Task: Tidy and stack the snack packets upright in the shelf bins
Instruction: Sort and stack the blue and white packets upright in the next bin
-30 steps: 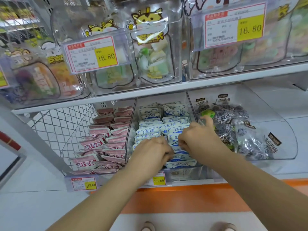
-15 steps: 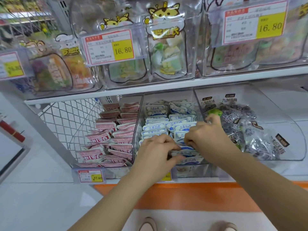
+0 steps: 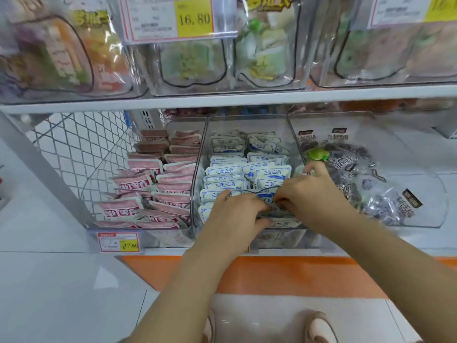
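The middle clear bin (image 3: 247, 125) on the lower shelf holds two rows of white-and-blue snack packets (image 3: 227, 170), mostly upright. Both hands reach into its front part. My left hand (image 3: 235, 216) curls its fingers round the front packets of the right row. My right hand (image 3: 314, 196) pinches the top edge of the same front packets (image 3: 279, 214), its thumb lifted toward the bin's right wall. The lowest front packets are hidden behind my hands.
The left bin holds pink packets (image 3: 170, 181), the front ones leaning. The right bin contains dark wrapped plums (image 3: 351, 169) in clear bags. A wire mesh panel (image 3: 81, 149) closes the shelf's left end. Clear bins of sweets (image 3: 264, 50) stand on the shelf above. Price tags (image 3: 118, 241) hang at the front.
The camera has moved closer and lower. Both hands have stayed in the front of the middle bin, drawing together over the front packets of the right row.
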